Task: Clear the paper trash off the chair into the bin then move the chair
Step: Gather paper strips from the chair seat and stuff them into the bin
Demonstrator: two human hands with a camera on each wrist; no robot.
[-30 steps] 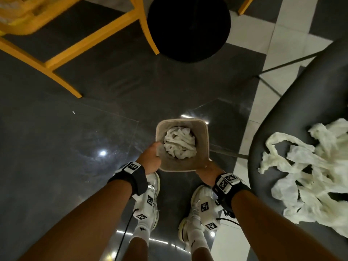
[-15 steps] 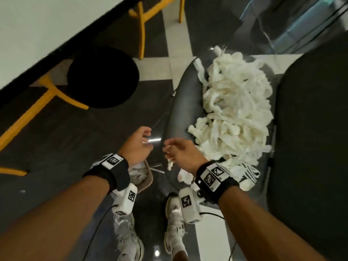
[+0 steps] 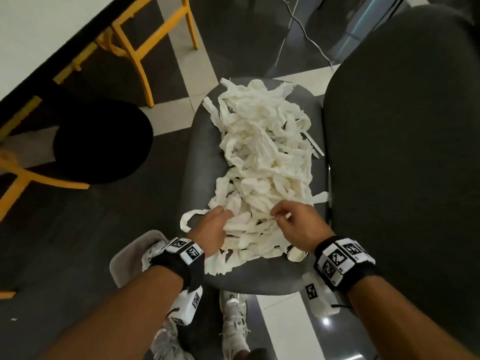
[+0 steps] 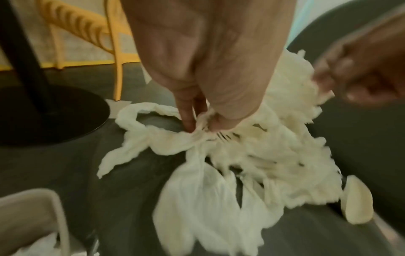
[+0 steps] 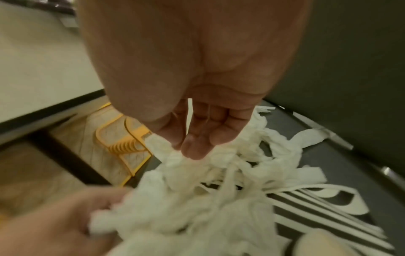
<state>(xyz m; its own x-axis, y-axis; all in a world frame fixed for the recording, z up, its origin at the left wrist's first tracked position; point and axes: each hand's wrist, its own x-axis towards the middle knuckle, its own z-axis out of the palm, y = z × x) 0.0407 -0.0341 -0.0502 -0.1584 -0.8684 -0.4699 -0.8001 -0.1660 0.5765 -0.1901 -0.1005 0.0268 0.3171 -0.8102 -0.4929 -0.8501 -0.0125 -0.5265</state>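
A heap of white paper strips point(image 3: 262, 157) covers the seat of the grey chair point(image 3: 197, 157), whose dark backrest point(image 3: 402, 152) rises on the right. My left hand point(image 3: 223, 216) is at the heap's near left corner; in the left wrist view its fingers pinch a bunch of strips point(image 4: 201, 126). My right hand point(image 3: 278, 216) is curled over the near middle of the heap, its fingertips point(image 5: 192, 149) closing on a strip. The beige bin point(image 3: 124, 263) stands on the floor left of the chair, partly hidden by my left wrist, with paper inside point(image 4: 43, 246).
A black round table base point(image 3: 104, 141) sits on the floor left of the chair, under a white tabletop point(image 3: 39, 35). Yellow chairs point(image 3: 145, 55) stand beyond. A pale rounded piece point(image 3: 296, 254) lies at the seat's front edge. My shoes point(image 3: 233, 315) are below it.
One second ago both hands held the bin by its rim over the floor. They let it go and have moved up and right onto the paper heap on the chair.
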